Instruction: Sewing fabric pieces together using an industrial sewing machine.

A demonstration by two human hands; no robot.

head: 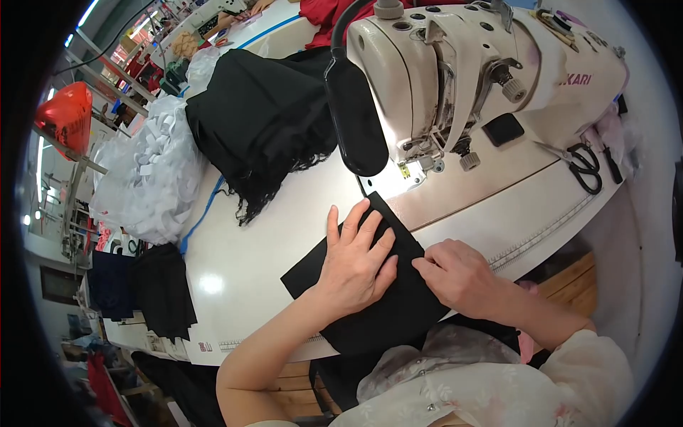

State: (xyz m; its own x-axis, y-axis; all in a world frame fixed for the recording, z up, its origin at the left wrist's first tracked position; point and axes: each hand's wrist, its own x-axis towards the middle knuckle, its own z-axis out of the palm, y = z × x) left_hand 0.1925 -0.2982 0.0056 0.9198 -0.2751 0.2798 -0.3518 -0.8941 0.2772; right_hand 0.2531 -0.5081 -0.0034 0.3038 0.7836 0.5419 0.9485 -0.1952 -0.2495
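Note:
A black fabric panel (395, 315) lies on the white sewing table, its lower end hanging over the front edge. My left hand (357, 259) rests flat on it with the fingers spread. At the panel's right edge, my right hand (459, 275) pinches the cloth between thumb and fingers. The panel's far corner reaches the needle plate (395, 184) of an industrial sewing machine (427, 80). The presser foot (424, 163) stands just beyond that corner, apart from the cloth. A black lamp head (356, 117) hangs left of the needle area.
A heap of black cloth with frayed edges (261, 117) lies at the back left. Beside it sits a clear bag of white strips (155, 171). Black-handled scissors (584, 168) and a black pad (503, 129) lie right. A printed ruler (544, 232) runs along the front edge.

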